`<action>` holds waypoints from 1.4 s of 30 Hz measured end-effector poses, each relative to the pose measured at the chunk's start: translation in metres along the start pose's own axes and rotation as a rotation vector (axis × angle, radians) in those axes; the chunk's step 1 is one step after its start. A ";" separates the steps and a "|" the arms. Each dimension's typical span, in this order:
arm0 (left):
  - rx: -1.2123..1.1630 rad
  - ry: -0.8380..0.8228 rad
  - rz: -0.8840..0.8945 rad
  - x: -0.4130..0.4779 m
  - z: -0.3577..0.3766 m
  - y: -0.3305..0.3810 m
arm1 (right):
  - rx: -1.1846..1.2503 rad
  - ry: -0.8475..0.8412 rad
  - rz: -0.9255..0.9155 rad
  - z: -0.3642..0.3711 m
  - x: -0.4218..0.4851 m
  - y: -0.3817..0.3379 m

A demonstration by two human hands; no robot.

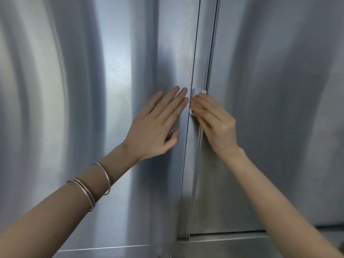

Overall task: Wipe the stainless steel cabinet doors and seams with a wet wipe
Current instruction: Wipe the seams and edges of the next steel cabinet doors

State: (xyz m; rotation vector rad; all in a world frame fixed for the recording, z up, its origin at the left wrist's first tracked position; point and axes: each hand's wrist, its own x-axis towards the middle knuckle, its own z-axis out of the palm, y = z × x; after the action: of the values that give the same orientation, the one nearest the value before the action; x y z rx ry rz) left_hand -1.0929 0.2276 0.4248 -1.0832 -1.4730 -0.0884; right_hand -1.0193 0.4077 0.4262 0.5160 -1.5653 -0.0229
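Two brushed stainless steel cabinet doors fill the view: the left door [89, 108] and the right door [279, 118]. A vertical seam [194, 53] with a recessed strip runs between them. My left hand [158, 125] lies flat on the left door beside the seam, fingers straight. My right hand [214, 121] presses a white wet wipe [197, 91] against the strip at the seam. Only the wipe's upper edge and a bit by the fingertips show; the rest is hidden under my fingers.
A horizontal steel ledge [223, 243] runs below the doors' bottom edges. Several metal bangles [89, 190] sit on my left forearm. The doors' surfaces reflect soft streaks of light.
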 end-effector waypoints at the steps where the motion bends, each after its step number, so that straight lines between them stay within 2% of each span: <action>1: -0.014 -0.016 0.004 -0.010 0.003 0.007 | 0.001 0.017 0.068 0.004 -0.020 -0.012; 4: -0.029 -0.039 -0.043 -0.043 0.009 0.024 | -0.009 -0.014 0.233 0.010 -0.090 -0.057; 6: -0.018 -0.057 -0.065 -0.062 0.011 0.034 | -0.018 -0.083 0.206 0.003 -0.108 -0.067; 8: -0.013 -0.057 -0.069 -0.070 0.013 0.037 | -0.029 -0.088 0.131 -0.003 -0.085 -0.052; 10: -0.003 -0.053 -0.068 -0.071 0.014 0.037 | 0.010 -0.008 0.095 -0.001 -0.045 -0.031; 13: -0.002 -0.048 -0.067 -0.070 0.015 0.036 | 0.036 0.091 0.125 0.008 -0.023 -0.019; 15: -0.005 -0.054 -0.073 -0.071 0.015 0.037 | 0.023 0.093 0.219 0.011 -0.059 -0.039; 18: -0.022 -0.061 -0.075 -0.071 0.014 0.037 | 0.007 -0.008 0.335 0.006 -0.136 -0.083; 20: -0.016 -0.065 -0.076 -0.070 0.014 0.036 | 0.000 -0.089 0.283 0.000 -0.154 -0.089; 22: -0.022 -0.077 -0.078 -0.070 0.013 0.037 | -0.015 -0.119 0.193 -0.005 -0.134 -0.073; 25: -0.028 -0.082 -0.090 -0.070 0.012 0.037 | -0.015 -0.024 0.154 -0.001 -0.087 -0.045; 29: -0.074 -0.073 -0.110 -0.072 0.014 0.042 | 0.035 0.050 0.339 0.014 -0.116 -0.066; 31: -0.092 -0.105 -0.060 -0.085 0.018 0.053 | 0.061 0.029 0.459 0.013 -0.167 -0.096; 33: -0.105 -0.157 -0.019 -0.109 0.021 0.069 | 0.083 -0.047 0.501 0.006 -0.207 -0.121; 37: -0.104 -0.190 -0.061 -0.145 0.026 0.093 | 0.066 -0.150 0.415 -0.003 -0.197 -0.111; 42: -0.108 -0.167 -0.069 -0.148 0.031 0.096 | 0.084 -0.054 0.338 0.006 -0.158 -0.077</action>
State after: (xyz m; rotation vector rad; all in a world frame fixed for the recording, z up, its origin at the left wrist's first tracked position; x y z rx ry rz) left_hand -1.0814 0.2182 0.2461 -1.1491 -1.6722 -0.1306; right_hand -1.0061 0.3903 0.2516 0.3131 -1.6947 0.2896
